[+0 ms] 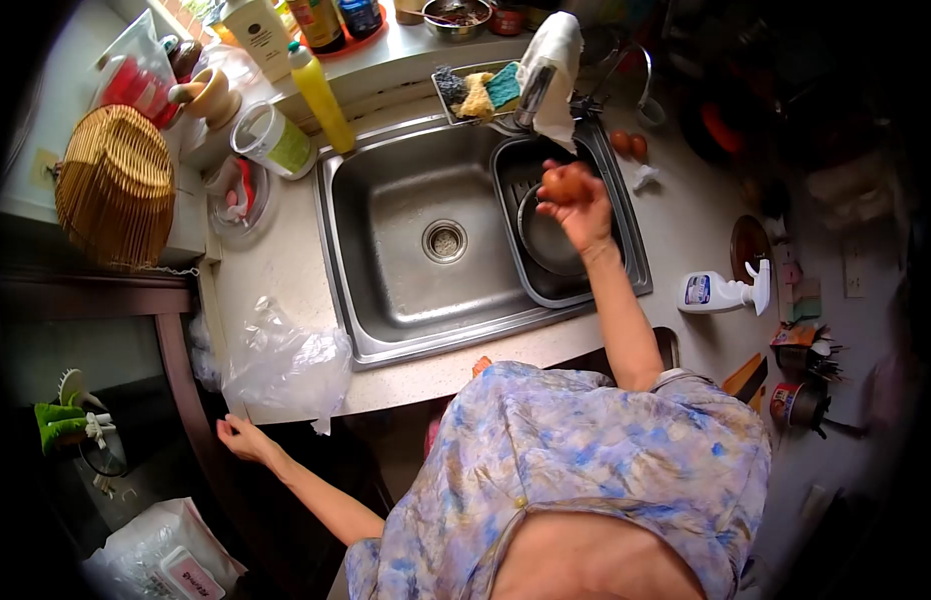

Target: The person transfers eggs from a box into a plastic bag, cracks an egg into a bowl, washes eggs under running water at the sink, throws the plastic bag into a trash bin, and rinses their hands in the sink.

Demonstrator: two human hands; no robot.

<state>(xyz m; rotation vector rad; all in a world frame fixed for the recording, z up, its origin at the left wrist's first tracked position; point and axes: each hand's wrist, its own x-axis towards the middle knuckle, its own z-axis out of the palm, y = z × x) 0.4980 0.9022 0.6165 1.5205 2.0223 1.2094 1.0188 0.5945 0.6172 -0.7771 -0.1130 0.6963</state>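
Note:
My right hand (586,205) is closed round a reddish-brown egg (566,184), above the small right basin of the steel sink (436,344). Beneath that hand, a round metal pan (556,245) sits inside a dark tub in the basin. Two more brown eggs (629,145) lie on the counter to the right of the sink, beside a crumpled white scrap (645,177). Low on the left, my left hand (248,440) hangs near the counter's front edge with its fingers apart and nothing in it. A clear plastic bag (291,362) lies on the counter just above it.
A white spray bottle (721,291) lies on the right counter. Left of the sink are a white tub (274,141), a yellow bottle (322,98) and a woven bamboo basket (116,187). A cloth (553,75) drapes over the faucet, beside sponges (478,94) in a rack.

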